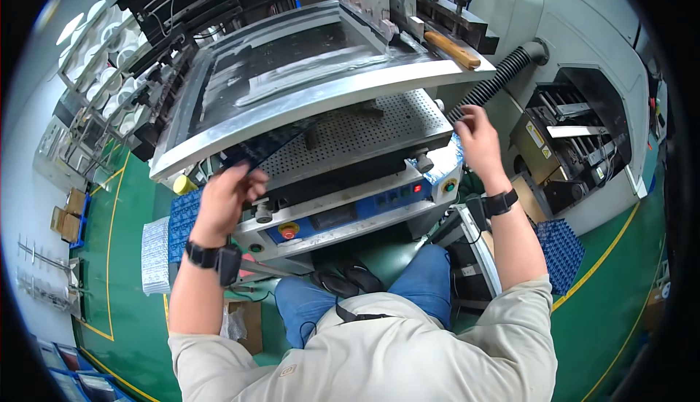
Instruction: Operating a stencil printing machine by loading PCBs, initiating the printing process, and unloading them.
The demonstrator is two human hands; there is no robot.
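My left hand (232, 196) is at the front left of a screen-printing machine, its fingers bent and slightly blurred. They seem to pinch the near corner of a dark blue printed panel (271, 144). That panel lies tilted over the perforated metal bed (350, 138), and its far part is hidden under the raised screen frame (321, 88). Beside the machine's right end, my right hand (477, 143) is lifted, with nothing visible in it. Its fingers are curled but apart.
A wooden-handled tool (452, 49) rests on the frame's right corner. Control buttons and a red emergency stop (289, 231) line the front panel. Blue panels are stacked at left (184, 225) and right (560, 255). A ribbed black hose (497, 77) runs behind my right hand.
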